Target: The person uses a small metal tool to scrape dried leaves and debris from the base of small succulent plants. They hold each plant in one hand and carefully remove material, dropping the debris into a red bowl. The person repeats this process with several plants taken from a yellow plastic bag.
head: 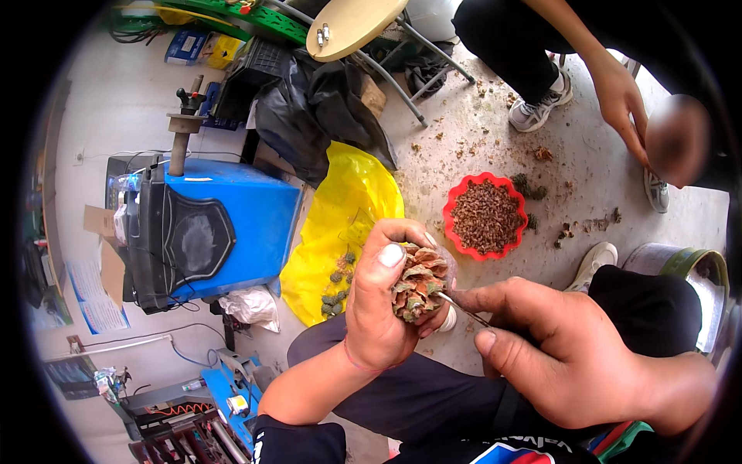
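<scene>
My left hand (377, 301) is closed around an open-scaled pine cone (418, 283), holding it above my lap. In my right hand (545, 342), between thumb and index finger, is a thin metal pick (464, 309), whose tip touches the cone's scales at its right side. Beyond my hands, a red scalloped bowl (448, 216) full of brown seeds stands on the floor. Several green cones (333, 303) lie on a yellow plastic bag (316, 243) behind my left hand. More green cones (528, 187) lie beside the bowl.
A blue machine (255, 209) stands at left, with black plastic bags (324, 104) behind it. A round stool (353, 23) holds two spark plugs. Another person's hand (620, 98) and shoes are at upper right. A bucket (695, 264) stands at right. Cone scraps dot the floor.
</scene>
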Tool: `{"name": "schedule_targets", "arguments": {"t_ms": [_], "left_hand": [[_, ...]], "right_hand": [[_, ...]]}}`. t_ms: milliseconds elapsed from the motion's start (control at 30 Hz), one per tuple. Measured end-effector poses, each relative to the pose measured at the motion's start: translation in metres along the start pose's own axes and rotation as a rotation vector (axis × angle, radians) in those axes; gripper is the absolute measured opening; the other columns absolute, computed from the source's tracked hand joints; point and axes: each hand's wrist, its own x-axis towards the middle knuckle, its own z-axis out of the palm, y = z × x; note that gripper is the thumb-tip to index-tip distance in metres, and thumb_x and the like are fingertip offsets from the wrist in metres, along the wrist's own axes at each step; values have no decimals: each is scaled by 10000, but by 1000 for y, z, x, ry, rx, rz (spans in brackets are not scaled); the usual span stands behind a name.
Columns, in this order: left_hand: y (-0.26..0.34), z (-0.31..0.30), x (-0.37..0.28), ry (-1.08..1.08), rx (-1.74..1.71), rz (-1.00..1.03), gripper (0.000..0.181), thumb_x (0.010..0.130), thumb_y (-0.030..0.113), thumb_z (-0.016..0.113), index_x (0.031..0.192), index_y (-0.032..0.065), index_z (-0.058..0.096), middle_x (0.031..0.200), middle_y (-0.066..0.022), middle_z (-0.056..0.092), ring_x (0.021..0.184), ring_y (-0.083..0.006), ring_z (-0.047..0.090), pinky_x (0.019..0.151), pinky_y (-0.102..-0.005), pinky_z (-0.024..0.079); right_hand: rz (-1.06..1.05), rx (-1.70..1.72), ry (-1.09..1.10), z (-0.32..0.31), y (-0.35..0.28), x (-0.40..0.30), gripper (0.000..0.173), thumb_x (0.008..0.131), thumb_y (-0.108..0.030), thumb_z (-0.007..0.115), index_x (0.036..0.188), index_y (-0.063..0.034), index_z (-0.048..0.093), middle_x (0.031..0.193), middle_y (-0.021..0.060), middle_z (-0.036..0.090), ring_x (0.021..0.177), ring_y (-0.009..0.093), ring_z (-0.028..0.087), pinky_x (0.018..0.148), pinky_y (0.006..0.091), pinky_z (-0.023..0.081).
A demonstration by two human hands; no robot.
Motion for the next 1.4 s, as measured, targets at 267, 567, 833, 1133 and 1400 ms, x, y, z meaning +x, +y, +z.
{"name": "schedule_targets", "arguments": {"t_ms": [267, 567, 833, 1133, 1400], "left_hand": [[-17, 14, 4, 254, 188, 155, 381, 970, 503, 404, 1109, 157, 485, 779, -129, 604, 447, -136, 409, 376, -252, 321], [-2, -6, 0, -74, -185, -125, 348, 1000, 433, 383, 1109, 117, 480, 726, -73, 564, 393, -110, 306, 351, -260, 285], [-16, 7, 2, 314, 212, 169, 359, 984, 471, 393, 1156, 166, 472, 850, -122, 609, 463, -147, 421, 385, -280, 358], [-5, -19, -1, -11, -85, -123, 310, 997, 388, 420, 1094, 109, 512, 752, -62, 566, 408, -110, 335, 363, -258, 296], [-2, -19, -3, -51, -303, -105, 358, 997, 425, 376, 1091, 112, 521, 773, -81, 600, 373, -118, 323, 326, -264, 311]], "right_hand": [[-93, -190, 62, 8, 10, 1, 339, 967, -67, 638, 1288, 26, 584, 896, 140, 674, 745, 157, 674, 668, 303, 538], [168, 311, -131, -5, -1, 10, 345, 1013, -49, 585, 1354, 1, 566, 879, 24, 645, 765, 62, 586, 676, 245, 510], [67, -13, 38, 14, 2, 13, 277, 988, -70, 589, 1254, 9, 595, 791, 82, 640, 724, 161, 608, 644, 306, 503], [267, 262, -178, -3, 0, 28, 223, 975, -80, 575, 1170, 0, 648, 732, 46, 610, 668, 69, 526, 623, 284, 466], [100, 321, -152, 10, 15, 30, 278, 991, -22, 560, 1267, 0, 583, 934, 50, 708, 794, 111, 659, 728, 296, 531]]}}
